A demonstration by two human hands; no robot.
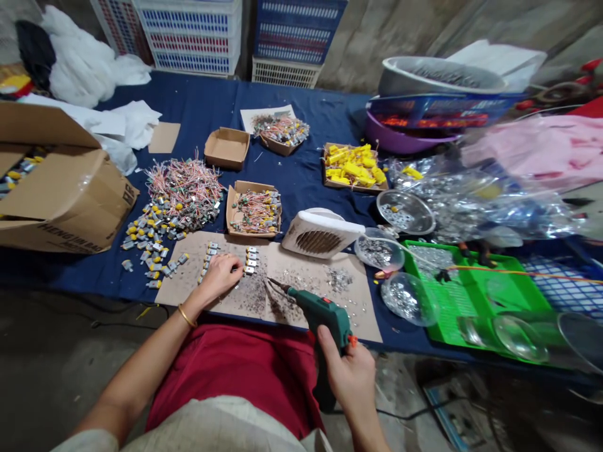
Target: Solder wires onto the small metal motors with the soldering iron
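Left hand [220,276]: fingers curled low over a brown cardboard sheet [176,282] on the blue-covered bench [198,100], between two short rows of small metal parts [251,260]. Right hand [351,370]: fingers wrapped around the grip of a green tool [327,311], its tip angled toward the left fingers. Beyond the left fingers: shallow box [230,213] of wired parts. Beyond and left of them: loose wired heap [181,188]. Right of them, past the tool tip: white grille [323,235], tilted.

Left hand [222,275]: lowered palm-down, fingers curled; left forearm [155,345] extended forward. Right hand [351,370]: closed in a grip.
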